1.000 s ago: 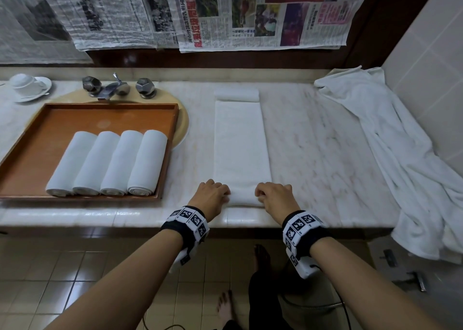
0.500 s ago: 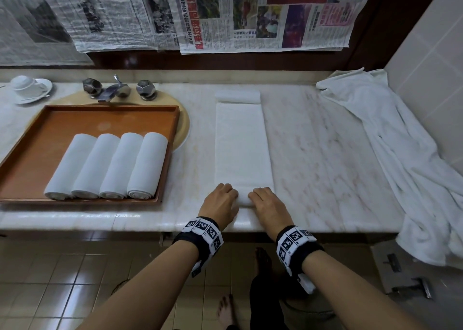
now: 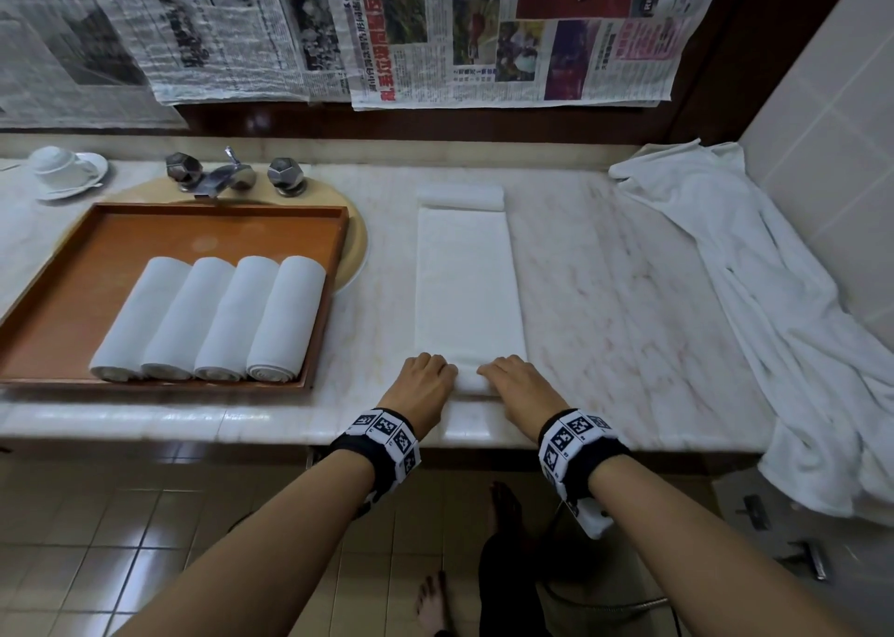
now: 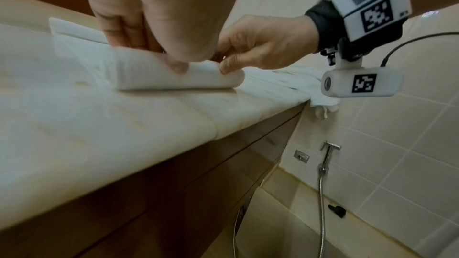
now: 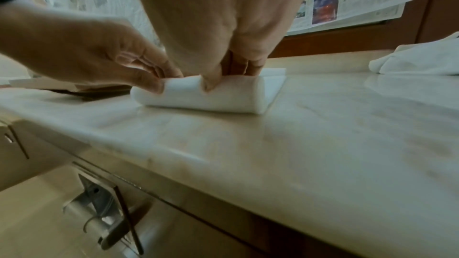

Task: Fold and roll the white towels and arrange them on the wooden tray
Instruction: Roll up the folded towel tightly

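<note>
A long folded white towel [image 3: 468, 278] lies on the marble counter [image 3: 629, 298], running away from me. Its near end is wound into a short roll [image 4: 174, 77] [image 5: 223, 97]. My left hand [image 3: 425, 385] and right hand [image 3: 517, 385] sit side by side on that roll, fingers curled over it and thumbs pressed against its near side. To the left the wooden tray [image 3: 96, 249] holds several rolled white towels [image 3: 217, 319] side by side.
A small rolled towel [image 3: 459, 197] lies across the far end of the flat towel. A crumpled white towel [image 3: 774, 322] drapes over the counter's right end. Tap handles [image 3: 232, 177] and a cup on a saucer [image 3: 63, 172] stand at the back left.
Both hands moved inward toward each other and slightly forward, and the towel's near end has curled into a roll under them.
</note>
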Tool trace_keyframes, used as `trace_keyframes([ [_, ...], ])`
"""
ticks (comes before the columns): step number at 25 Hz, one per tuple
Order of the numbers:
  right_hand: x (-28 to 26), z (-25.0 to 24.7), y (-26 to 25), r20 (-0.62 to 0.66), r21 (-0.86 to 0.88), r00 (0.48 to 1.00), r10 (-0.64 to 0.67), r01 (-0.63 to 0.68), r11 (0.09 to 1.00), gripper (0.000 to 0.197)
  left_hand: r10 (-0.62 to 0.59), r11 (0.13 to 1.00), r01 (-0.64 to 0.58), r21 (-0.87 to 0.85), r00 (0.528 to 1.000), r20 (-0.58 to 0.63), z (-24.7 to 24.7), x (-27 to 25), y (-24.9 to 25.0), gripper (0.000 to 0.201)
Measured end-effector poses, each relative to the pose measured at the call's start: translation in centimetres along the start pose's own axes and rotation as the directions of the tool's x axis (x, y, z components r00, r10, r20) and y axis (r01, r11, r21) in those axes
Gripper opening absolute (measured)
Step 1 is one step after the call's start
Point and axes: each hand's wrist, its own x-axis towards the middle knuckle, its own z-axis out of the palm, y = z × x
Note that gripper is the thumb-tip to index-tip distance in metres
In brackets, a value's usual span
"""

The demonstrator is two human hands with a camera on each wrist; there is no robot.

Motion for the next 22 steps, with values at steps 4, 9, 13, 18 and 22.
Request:
trace_keyframes([
  [4, -0.9, 0.7, 0.4, 0.068, 0.059, 0.997, 0.022, -0.026, 0.998, 0.061, -0.025, 0.995, 0.031, -0.098, 0.998, 0.057, 0.5, -0.7, -0.1, 0.04],
  [9, -2.3, 2.6, -1.6, -0.296, -0.108, 0.954, -0.038, 0.006, 0.994, 0.059, -0.063, 0.991, 0.07, -0.111, 0.996, 0.064, 0.7, 0.0, -0.2, 0.03],
  [13, -2.9, 4.7, -2.1, -0.223, -0.159, 0.973, -0.065, 0.029, 0.987, 0.074, -0.094, 0.994, 0.091, -0.063, 0.995, -0.036, 0.4, 0.7, 0.6, 0.03],
  [18, -1.0, 2.8, -1.2, -0.179, -0.1, 0.984, -0.02, 0.002, 0.995, 0.067, -0.071, 0.987, 0.035, -0.158, 0.971, -0.228, 0.9, -0.5, 2.1, 0.02],
  [22, 0.0, 1.9, -0.8, -0.076, 0.033, 0.997, 0.009, -0.006, 0.999, 0.057, -0.055, 0.976, 0.0, -0.218, 0.968, -0.246, 1.9, -1.2, 1.8, 0.038],
])
